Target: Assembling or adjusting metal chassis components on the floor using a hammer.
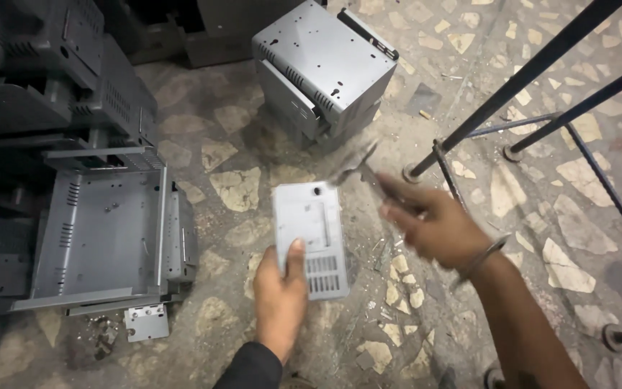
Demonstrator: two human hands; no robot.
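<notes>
Our left hand point(280, 299) held a grey plate point(309, 236) flat over the floor point(239, 137), thumb on top. Our right hand point(433, 227) gripped a blurry tool point(358, 167) just above the plate's top corner.

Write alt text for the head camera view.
The left hand holds a flat grey metal panel over a stone-chip floor, while the right hand swings a blurred tool. Grey metal casings lie around.

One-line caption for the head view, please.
Left hand grips a grey vented metal plate while the right hand swings a blurred tool above it.
</notes>
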